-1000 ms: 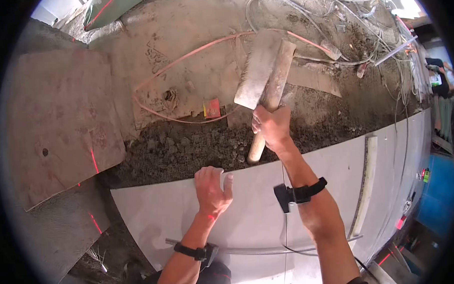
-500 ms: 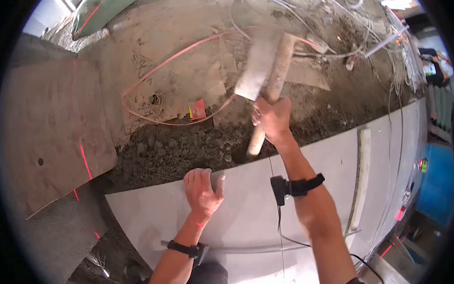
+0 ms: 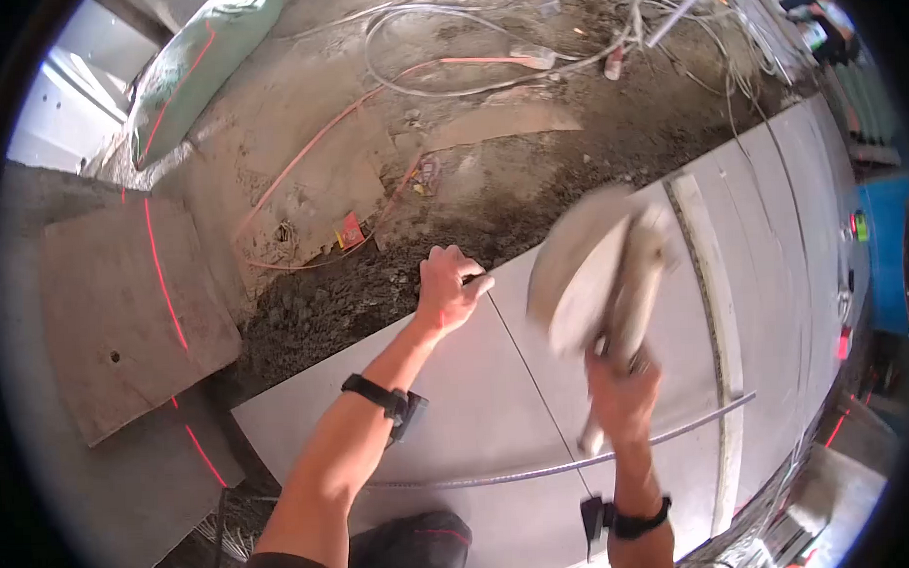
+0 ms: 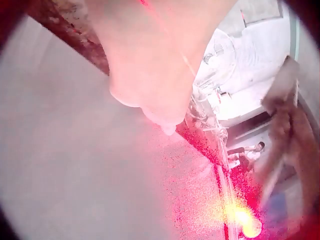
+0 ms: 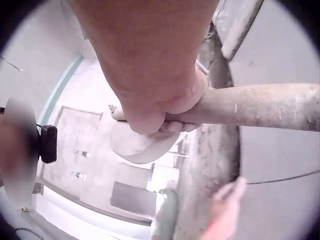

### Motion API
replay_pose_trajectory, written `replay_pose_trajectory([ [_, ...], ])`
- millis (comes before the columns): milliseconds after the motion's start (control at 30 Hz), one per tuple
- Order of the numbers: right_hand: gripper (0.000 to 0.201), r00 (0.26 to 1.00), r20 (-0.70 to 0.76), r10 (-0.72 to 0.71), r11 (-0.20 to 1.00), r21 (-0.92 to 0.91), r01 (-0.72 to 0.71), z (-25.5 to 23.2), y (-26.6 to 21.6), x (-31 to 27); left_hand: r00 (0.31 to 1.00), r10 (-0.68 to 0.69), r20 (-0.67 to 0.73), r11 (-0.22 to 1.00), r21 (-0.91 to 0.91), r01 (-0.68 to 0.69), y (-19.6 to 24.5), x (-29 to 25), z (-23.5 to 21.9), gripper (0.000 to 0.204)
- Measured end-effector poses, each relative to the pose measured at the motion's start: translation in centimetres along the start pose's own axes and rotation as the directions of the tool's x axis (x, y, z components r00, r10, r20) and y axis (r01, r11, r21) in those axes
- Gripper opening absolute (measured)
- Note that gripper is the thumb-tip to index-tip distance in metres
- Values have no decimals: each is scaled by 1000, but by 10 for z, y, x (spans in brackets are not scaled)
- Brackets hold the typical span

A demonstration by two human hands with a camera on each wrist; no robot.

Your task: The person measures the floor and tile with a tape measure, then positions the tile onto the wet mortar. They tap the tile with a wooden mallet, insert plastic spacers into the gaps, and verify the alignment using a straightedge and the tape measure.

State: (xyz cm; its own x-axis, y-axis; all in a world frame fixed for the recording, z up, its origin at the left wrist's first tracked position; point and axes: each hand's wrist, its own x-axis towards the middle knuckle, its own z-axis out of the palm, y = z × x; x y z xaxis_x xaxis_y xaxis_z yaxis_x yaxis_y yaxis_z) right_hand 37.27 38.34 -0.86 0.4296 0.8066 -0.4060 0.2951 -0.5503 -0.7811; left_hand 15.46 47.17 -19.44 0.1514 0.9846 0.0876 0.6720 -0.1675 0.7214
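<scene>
My right hand [image 3: 624, 393] grips the light wooden handle [image 3: 640, 278] of a tool with a broad pale blade [image 3: 574, 270], both blurred and raised over the grey slabs [image 3: 458, 394]. The right wrist view shows the fingers wrapped round the handle [image 5: 270, 105]. At the slabs' upper edge, my left hand [image 3: 450, 289] rests near the dark seam, fingers bent and thumb pointing right. In the right wrist view the left hand's [image 5: 225, 210] finger and thumb reach toward that seam. Whether its fingertips touch the slab is hidden.
Rough dark mortar [image 3: 320, 309] borders the slabs. A long thin rod [image 3: 541, 471] and a pale strip [image 3: 711, 325] lie across them. Beyond are loose cables [image 3: 468, 86], a red packet [image 3: 350, 231] and a green sack [image 3: 182, 78]. A brown board [image 3: 135, 315] lies at left.
My right hand has drawn the tool back from over the mortar to above the slabs on the right. My left hand has moved along the edge to the seam, its fingers more bent. The view has turned.
</scene>
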Motion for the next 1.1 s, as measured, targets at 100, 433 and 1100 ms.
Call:
replay_pose_trajectory([
  [100, 20, 995, 68, -68, 964, -251, 83, -31, 110, -84, 991, 45, 125, 998, -50, -39, -3, 14, -5, 20],
  [433, 38, 954, 293, -55, 917, -363, 165, 49, 156, -194, 685, 78, 724, 955, 143, -259, 14, 73, -27, 20],
  [1100, 27, 940, 336, 58, 871, -477, 117, 106, 117, -155, 691, 7, 722, 950, 211, -229, 9, 74, -17, 21],
])
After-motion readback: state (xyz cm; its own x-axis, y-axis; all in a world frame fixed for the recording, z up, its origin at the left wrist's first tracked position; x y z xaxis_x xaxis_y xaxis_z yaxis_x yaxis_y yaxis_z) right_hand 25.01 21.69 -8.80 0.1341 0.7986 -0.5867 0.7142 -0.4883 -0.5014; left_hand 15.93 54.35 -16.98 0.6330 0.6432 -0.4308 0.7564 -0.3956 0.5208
